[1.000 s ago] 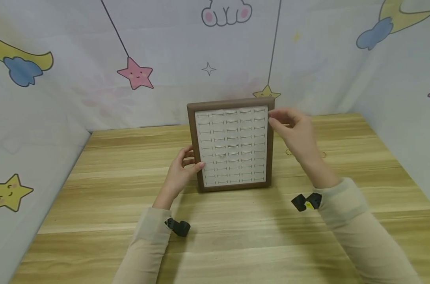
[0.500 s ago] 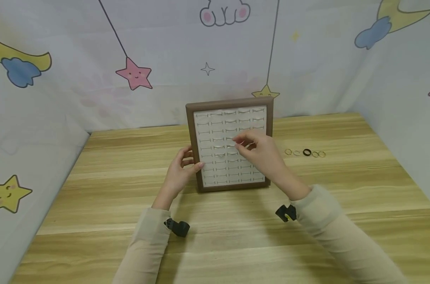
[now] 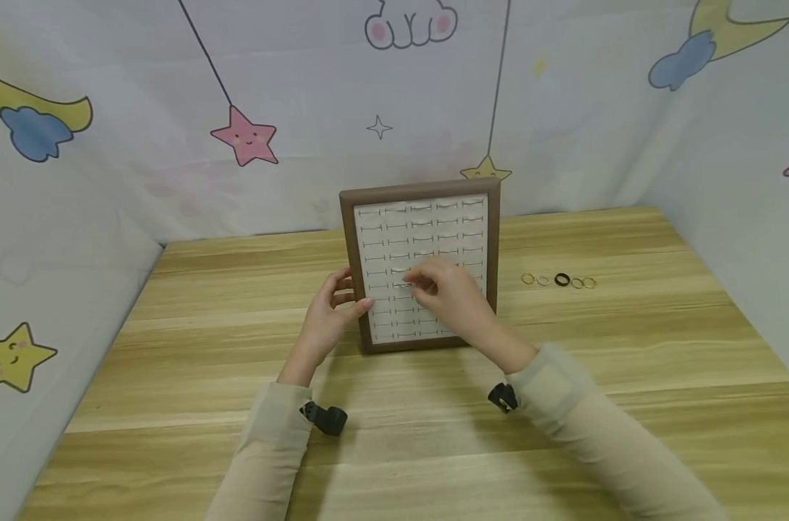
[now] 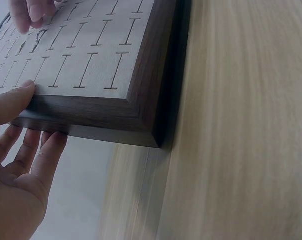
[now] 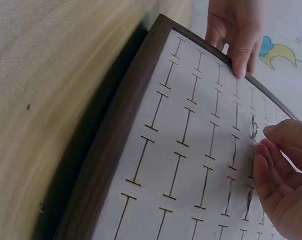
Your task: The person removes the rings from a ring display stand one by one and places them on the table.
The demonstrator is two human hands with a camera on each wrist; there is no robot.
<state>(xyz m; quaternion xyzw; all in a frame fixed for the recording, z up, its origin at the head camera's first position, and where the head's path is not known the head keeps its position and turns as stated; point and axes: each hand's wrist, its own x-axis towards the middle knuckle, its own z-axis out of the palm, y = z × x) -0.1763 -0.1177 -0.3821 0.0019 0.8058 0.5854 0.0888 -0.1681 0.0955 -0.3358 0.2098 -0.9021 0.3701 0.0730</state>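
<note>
A ring display board (image 3: 427, 192) with a brown wooden frame and a white slotted panel stands tilted up on the table. My left hand (image 3: 332, 315) grips its left side, thumb on the front edge and fingers behind, as the left wrist view (image 4: 20, 165) also shows. A silver ring (image 5: 254, 127) sits in one of the panel's slots. Right beside that ring is my right hand (image 3: 449, 293), thumb and fingers bent with a small gap between the tips (image 5: 267, 134). Nothing shows between them.
Several rings lie in a row on the wooden table (image 3: 394, 449) right of the board, among them a black ring (image 3: 562, 279) and a gold ring (image 3: 528, 278). A patterned cloth (image 3: 316, 87) hangs behind the table and at both sides.
My right hand has moved from the board's upper right edge, left and down across the panel to the silver ring. The row of rings is uncovered. My left hand keeps its grip.
</note>
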